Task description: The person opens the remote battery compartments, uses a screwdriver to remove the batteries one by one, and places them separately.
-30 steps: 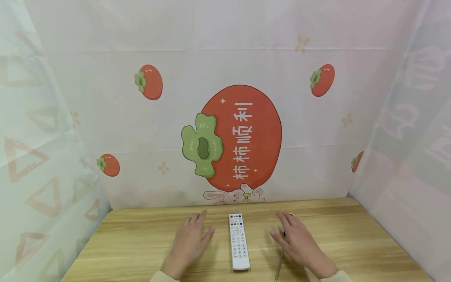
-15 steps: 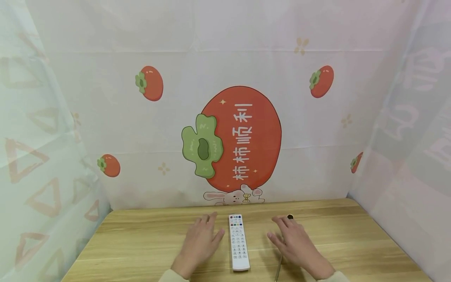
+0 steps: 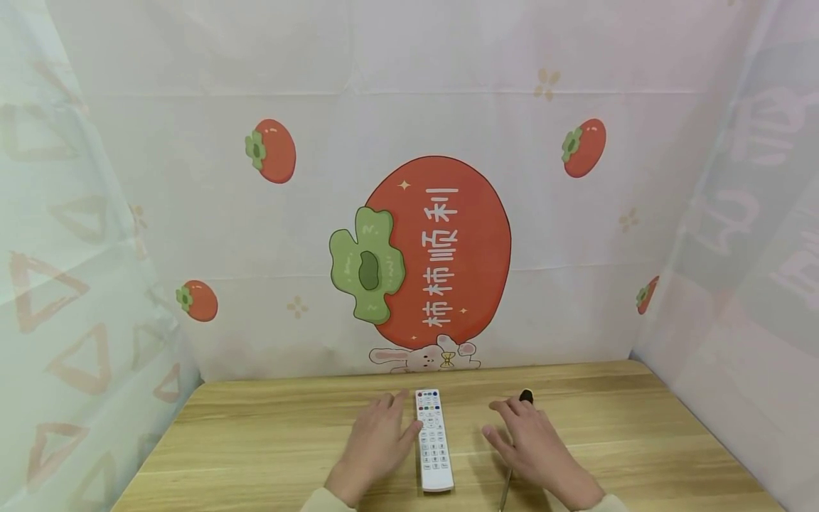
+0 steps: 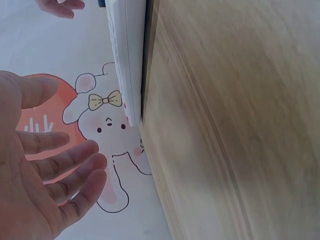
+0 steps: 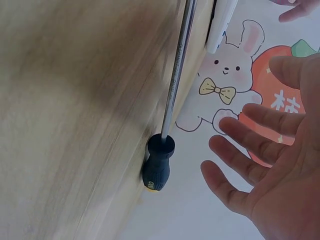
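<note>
A white remote control (image 3: 436, 455) with several rows of buttons lies lengthwise on the wooden table. Just left of it hovers my left hand (image 3: 376, 441), its thumb overlapping the remote's edge in the head view. The left wrist view shows the fingers apart from the remote (image 4: 131, 60), holding nothing. My right hand (image 3: 534, 444) hangs over a screwdriver (image 3: 526, 396), hiding part of it. In the right wrist view the screwdriver's dark handle (image 5: 158, 162) and metal shaft lie on the table, with the right fingers (image 5: 250, 140) spread and clear of it.
The wooden table (image 3: 256, 441) ends against a white cloth backdrop (image 3: 409, 71) printed with persimmons and a rabbit. More cloth hangs at the left side (image 3: 57, 213) and the right side (image 3: 755, 284).
My left hand has moved right, toward the remote. My right hand has shifted slightly left and down, uncovering more of the screwdriver's handle. Remote and screwdriver have stayed in place.
</note>
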A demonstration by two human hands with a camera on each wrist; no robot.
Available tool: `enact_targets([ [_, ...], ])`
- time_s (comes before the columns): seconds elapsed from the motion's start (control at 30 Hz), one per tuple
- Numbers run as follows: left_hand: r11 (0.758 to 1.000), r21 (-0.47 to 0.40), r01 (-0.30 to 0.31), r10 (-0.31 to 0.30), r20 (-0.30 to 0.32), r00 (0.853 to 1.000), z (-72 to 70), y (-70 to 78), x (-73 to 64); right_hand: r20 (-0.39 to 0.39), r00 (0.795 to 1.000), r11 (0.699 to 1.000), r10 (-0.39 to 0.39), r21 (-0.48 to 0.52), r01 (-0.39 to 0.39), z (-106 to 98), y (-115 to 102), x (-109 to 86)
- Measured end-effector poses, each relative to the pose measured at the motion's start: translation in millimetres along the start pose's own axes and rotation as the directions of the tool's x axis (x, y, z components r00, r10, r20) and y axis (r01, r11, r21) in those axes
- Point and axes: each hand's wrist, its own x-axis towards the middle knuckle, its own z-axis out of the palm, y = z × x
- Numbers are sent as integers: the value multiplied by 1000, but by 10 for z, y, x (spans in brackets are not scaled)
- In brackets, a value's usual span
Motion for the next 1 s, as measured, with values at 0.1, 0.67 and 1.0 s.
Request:
enact_targets([
  [0.1,1000,12,-2,2,15,1000,23,33,6,8,1000,1000,5,-2,-5,5,-7,2],
  [0.67,998,21,59,-61,102,993,202,251,23,50,998,1000,25,-7,-25,39,-25,-3],
  [1.0,988,-33,149,-141,175,974,262,336,71,59,998,1000,21,-13,-20,45,-21,11],
])
